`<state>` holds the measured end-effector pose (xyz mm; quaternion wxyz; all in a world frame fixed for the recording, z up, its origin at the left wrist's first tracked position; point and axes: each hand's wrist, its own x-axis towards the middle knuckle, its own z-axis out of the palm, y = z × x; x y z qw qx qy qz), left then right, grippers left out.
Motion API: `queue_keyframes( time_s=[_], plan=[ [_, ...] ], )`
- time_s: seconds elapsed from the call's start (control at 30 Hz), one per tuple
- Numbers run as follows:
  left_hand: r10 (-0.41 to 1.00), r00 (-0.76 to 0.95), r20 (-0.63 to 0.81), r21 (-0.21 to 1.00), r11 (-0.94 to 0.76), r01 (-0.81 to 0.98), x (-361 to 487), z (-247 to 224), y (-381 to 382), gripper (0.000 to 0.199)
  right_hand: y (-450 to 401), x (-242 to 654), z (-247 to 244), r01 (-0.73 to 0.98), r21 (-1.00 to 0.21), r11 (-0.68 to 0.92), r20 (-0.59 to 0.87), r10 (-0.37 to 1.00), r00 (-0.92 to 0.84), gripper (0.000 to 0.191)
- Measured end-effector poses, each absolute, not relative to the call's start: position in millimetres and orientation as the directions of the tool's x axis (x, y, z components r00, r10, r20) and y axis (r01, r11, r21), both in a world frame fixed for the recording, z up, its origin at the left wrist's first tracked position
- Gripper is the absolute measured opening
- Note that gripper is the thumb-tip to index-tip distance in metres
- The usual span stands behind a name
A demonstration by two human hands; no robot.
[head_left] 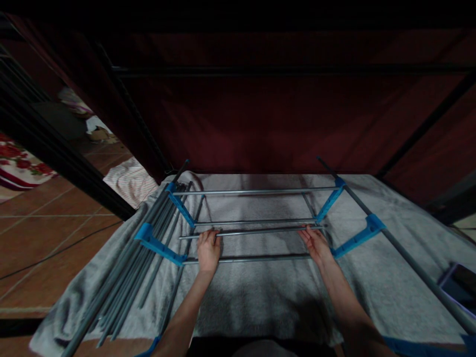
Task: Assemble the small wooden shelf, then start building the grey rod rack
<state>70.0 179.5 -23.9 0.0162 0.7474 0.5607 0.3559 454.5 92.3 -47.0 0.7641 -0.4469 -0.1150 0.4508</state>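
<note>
A loose grey metal tube (260, 231) lies crosswise between my hands, above the middle of a rack frame. My left hand (208, 250) is closed over it near its left end. My right hand (315, 244) has its fingertips on the tube near the right end, palm partly turned up. The frame joins long side tubes (405, 263) with blue plastic brackets, among them a left bracket (159, 245) and a right bracket (359, 236). Cross tubes run between the brackets, including a back tube (256, 191) and a front tube (264, 258).
A bundle of loose grey tubes (137, 263) lies along the left side. Everything rests on a grey blanket (253, 307) over a tiled floor (55, 233). Dark red panels (260, 124) stand behind. A dark phone-like object (459, 285) lies at the right. A striped cloth (130, 181) is at the back left.
</note>
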Motion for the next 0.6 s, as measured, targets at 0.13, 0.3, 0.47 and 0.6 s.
queue_keyframes(
  time_s=[0.13, 0.3, 0.47, 0.6],
  plan=[
    [0.851, 0.115, 0.513, 0.434, -0.372, 0.82, 69.7, -24.5, 180.0, 0.021, 92.8, 455.4, -50.7, -0.594, -0.778, 0.204, -0.225, 0.793, 0.566, 0.024],
    [0.853, 0.113, 0.51, 0.443, -0.374, 0.815, 69.4, -25.5, 180.6, 0.023, 91.1, 456.6, -49.8, -0.599, -0.775, 0.202, -0.223, 0.799, 0.558, 0.025],
    [0.853, 0.12, 0.507, 0.441, -0.377, 0.814, 69.8, -25.0, 180.6, 0.024, 87.9, 456.7, -45.6, -0.61, -0.768, 0.194, -0.215, 0.82, 0.531, 0.021],
    [0.851, 0.124, 0.511, 0.433, -0.379, 0.818, 70.0, -24.0, 180.0, 0.023, 88.0, 456.1, -42.7, -0.585, -0.792, 0.173, -0.216, 0.818, 0.533, 0.016]
  ],
)
